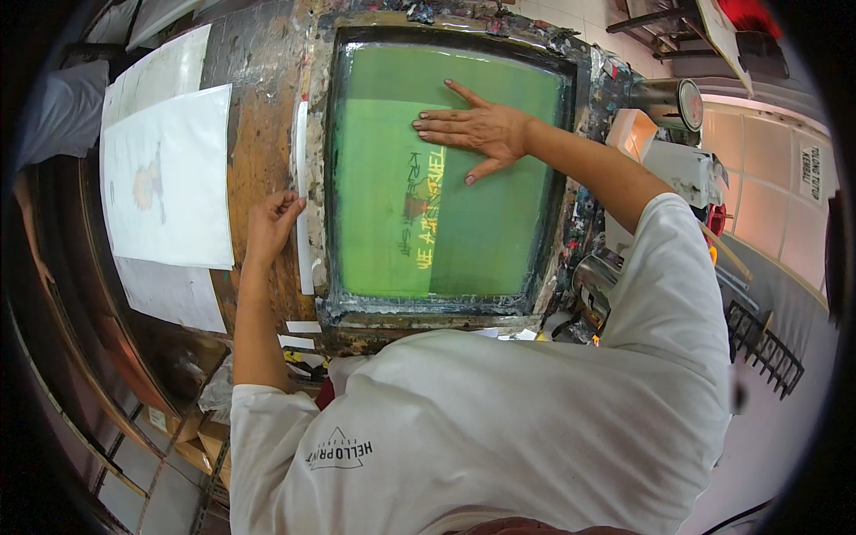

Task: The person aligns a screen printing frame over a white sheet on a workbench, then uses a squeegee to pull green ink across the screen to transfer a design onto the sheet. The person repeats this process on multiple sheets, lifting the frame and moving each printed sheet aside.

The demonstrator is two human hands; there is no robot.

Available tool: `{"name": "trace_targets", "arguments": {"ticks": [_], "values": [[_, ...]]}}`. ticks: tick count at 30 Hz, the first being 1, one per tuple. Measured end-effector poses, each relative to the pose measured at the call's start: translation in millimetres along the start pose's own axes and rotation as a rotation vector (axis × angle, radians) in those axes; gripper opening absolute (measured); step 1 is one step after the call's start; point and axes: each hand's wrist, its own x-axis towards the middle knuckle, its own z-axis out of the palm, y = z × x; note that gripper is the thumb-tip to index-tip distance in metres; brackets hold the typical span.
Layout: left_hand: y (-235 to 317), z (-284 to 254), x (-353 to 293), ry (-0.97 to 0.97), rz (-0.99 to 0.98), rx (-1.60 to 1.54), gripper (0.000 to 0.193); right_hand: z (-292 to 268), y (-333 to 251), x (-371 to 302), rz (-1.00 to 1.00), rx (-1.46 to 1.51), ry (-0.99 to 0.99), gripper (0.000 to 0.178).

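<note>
Wooden worktable (260, 125); green screen (477, 214) lies beneath the right hand (486, 132).

Stained wooden table (259, 98), white sheets (192, 227), framed screen (383, 134)

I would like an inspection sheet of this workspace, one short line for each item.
Surface: wooden table, stained and worn.
Job's things: green screen in a dark frame; white strip along its left side; white sheets further left, the top one with a small print.
Clutter: paper scraps near the table's close edge; metal can and pale container at right.
Hands: right hand spread flat on the screen; left hand bent at the strip, grip unclear.
Cables: nothing seen for certain.
Surroundings: another person's grey clothing at left; black rack at right.
</note>
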Motion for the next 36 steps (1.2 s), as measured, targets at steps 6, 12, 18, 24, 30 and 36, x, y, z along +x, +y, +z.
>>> {"name": "trace_targets", "arguments": {"ticks": [6, 12, 18, 24, 30, 36], "values": [[-1.0, -0.1, 2.8, 0.008, 0.034, 0.004, 0.028, -0.3, 4.4, 1.1, -0.012, 0.017, 0.025, 0.105], [4.0, 2.2, 2.1, 0.026, -0.003, -0.005, 0.028, -1.5, 5.6, 0.4, -0.006, 0.004, 0.000, 0.108], [-12.0, 2.5, 3.9, 0.005, 0.017, -0.019, 0.030, -11.2, -5.0, 2.1, 0.023, -0.048, -0.005, 0.106], [-29.5, 4.7, 10.3, 0.014, 0.078, -0.005, 0.034, -44.8, -36.9, 21.9, 0.189, -0.070, 0.040, 0.098], [-38.3, 6.2, 24.8, -0.029, 0.119, 0.039, 0.033, -40.9, -148.9, 22.5, 0.404, 0.177, 0.211, 0.071], [-41.7, 11.6, 26.9, -0.017, 0.131, -0.023, 0.032, 18.2, -344.5, 12.7, 0.568, 0.186, 0.257, 0.060]]}}
